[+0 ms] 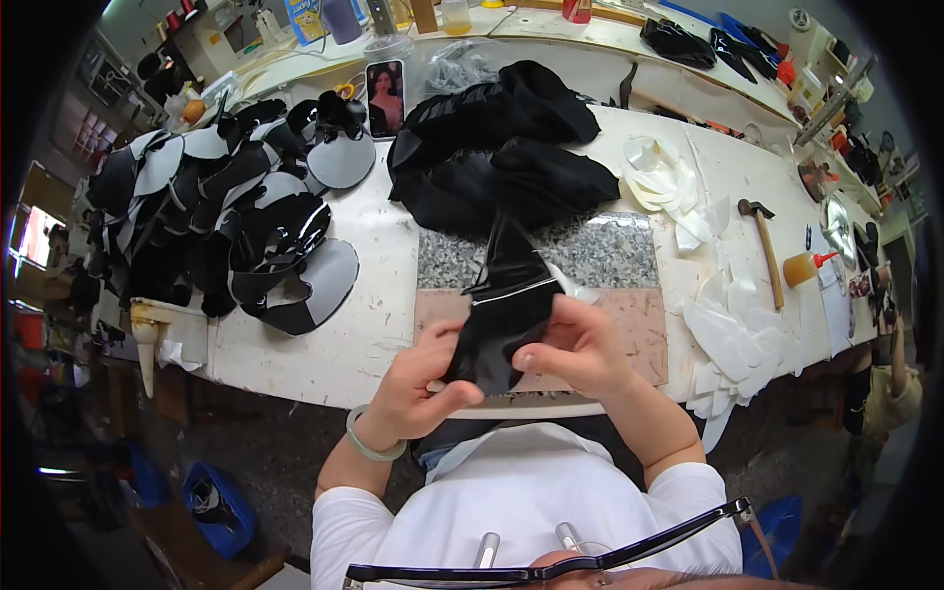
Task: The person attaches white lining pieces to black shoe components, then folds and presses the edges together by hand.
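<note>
Both hands grip a black, shiny shoe-upper piece [506, 329] with a thin pale line across it. My left hand [421, 382], a pale bangle on its wrist, closes on the lower left side of the piece. My right hand [582, 349] pinches its right edge between thumb and fingers. Under the piece lie a speckled stone slab [600, 251] and a pinkish board [629, 334] on the white table. A bit of white material shows behind my right fingers. The piece's far end tapers toward a pile of folded black pieces [501, 182].
Many black-and-grey shoe uppers [339, 157] are heaped at left. A phone [384, 98] stands upright at the back. At right are stacked white sheet pieces [733, 324], more white pieces [654, 177], a hammer [767, 246] and a yellow squeeze bottle [801, 267] with a red tip.
</note>
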Demonstrator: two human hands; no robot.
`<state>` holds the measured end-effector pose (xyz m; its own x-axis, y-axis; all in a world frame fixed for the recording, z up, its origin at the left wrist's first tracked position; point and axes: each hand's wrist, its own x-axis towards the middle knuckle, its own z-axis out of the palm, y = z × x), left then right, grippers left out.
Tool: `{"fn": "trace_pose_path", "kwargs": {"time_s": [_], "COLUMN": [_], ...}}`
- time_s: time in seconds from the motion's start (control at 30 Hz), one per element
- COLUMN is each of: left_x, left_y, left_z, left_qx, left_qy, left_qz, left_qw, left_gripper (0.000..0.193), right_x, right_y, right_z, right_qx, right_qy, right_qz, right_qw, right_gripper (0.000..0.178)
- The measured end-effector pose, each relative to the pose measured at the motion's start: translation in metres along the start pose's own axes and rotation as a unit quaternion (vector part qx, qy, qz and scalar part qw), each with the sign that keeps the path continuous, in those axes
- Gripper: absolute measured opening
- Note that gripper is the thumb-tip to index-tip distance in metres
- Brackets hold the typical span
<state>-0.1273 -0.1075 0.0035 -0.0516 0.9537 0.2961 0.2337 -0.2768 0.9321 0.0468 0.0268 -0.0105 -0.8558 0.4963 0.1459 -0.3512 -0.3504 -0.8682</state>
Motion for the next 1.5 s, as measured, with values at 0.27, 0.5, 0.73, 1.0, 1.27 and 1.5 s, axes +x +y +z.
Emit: {"fn": "trace_pose_path", "kwargs": {"time_s": [0.27, 0.5, 0.73, 1.0, 1.27, 1.5], "left_x": [-0.024, -0.048, -0.067, -0.081, -0.075, -0.037], "left_y": [-0.066, -0.096, -0.092, -0.101, -0.099, -0.088], "left_z": [-0.008, 0.007, 0.007, 0.006, 0.011, 0.016], "left_qx": [-0.303, -0.433, -0.358, -0.313, -0.485, -0.598], "left_qy": [0.205, 0.268, 0.192, 0.181, 0.245, 0.221], "left_qz": [-0.054, -0.065, -0.065, -0.085, -0.088, -0.212], "left_qw": [0.929, 0.858, 0.912, 0.929, 0.835, 0.741], "left_gripper": [0.03, 0.036, 0.047, 0.046, 0.049, 0.038], "right_x": [-0.009, -0.012, 0.044, 0.03, 0.028, 0.049], "right_y": [-0.032, -0.011, -0.003, -0.014, -0.086, -0.052], "right_z": [-0.06, -0.106, -0.105, -0.093, -0.286, -0.287], "right_qx": [-0.289, -0.546, -0.714, -0.565, -0.199, -0.828], "right_qy": [0.071, 0.141, 0.058, 0.084, 0.424, 0.432], "right_qz": [-0.103, -0.037, -0.134, 0.125, -0.053, 0.012], "right_qw": [0.949, 0.825, 0.685, 0.812, 0.882, 0.358], "right_gripper": [0.013, 0.027, 0.052, 0.035, 0.023, 0.045]}}
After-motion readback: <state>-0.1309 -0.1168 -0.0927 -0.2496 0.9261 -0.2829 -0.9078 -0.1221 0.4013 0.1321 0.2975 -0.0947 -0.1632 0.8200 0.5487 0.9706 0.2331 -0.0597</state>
